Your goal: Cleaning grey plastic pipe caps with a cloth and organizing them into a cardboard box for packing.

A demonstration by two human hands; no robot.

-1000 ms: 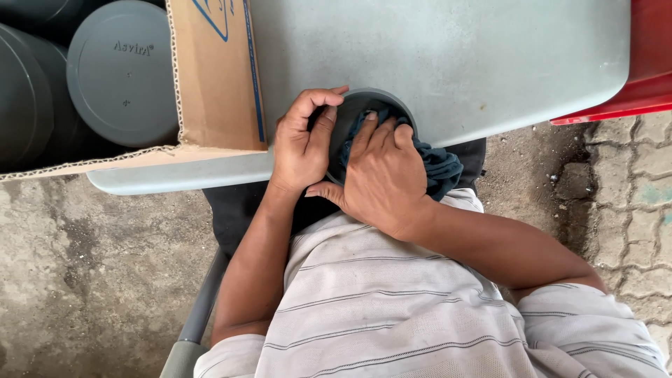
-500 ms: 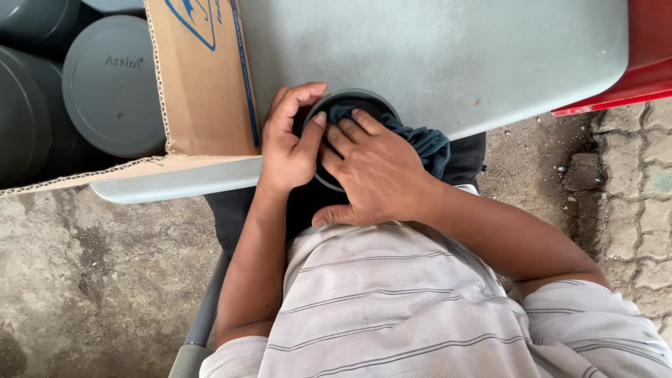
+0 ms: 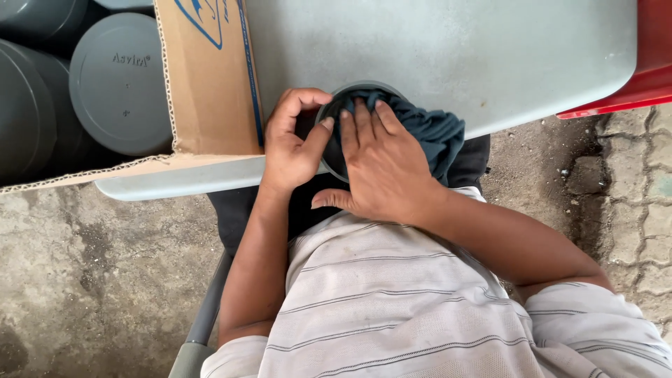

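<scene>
**One head-worn camera, looking straight down**

There is a single view, so no second view shares any part of the scene. The camera sits on the person's head and faces steeply down over the chest, close enough that the striped shirt fills the near edge. The left hand and right hand meet just above centre, at the near edge of the grey table, which spans the far half. A cardboard box and grey round lids occupy the far left, a red edge the far right. Concrete ground shows on both sides, near.
</scene>
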